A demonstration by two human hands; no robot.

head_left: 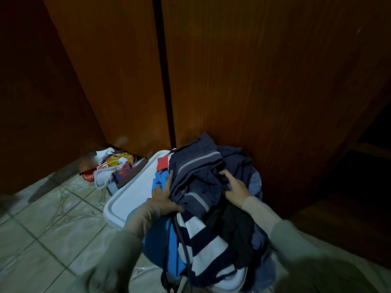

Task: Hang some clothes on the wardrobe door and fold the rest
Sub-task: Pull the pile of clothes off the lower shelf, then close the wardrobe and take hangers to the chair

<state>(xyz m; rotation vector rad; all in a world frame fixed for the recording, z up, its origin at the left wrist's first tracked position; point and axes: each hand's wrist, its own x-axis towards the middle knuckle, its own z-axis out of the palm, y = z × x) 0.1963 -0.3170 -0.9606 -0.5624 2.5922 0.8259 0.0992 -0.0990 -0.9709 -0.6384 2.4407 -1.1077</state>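
A white laundry basket (131, 193) stands on the floor against the brown wardrobe doors (264, 70), heaped with clothes. On top lies a navy garment with grey stripes (196, 172). Under it are a navy-and-white striped piece (203, 246), a bright blue one (160, 235) and a black one (234, 227). My left hand (164, 197) rests at the left edge of the navy garment, thumb pressed under its fold. My right hand (236, 187) lies on the garment's right side with fingers spread over the cloth.
A small box of toys and cards (114, 168) sits on the tiled floor (53, 225) left of the basket, in the corner by the wardrobe. At the far right an opening shows a dark shelf (368, 149).
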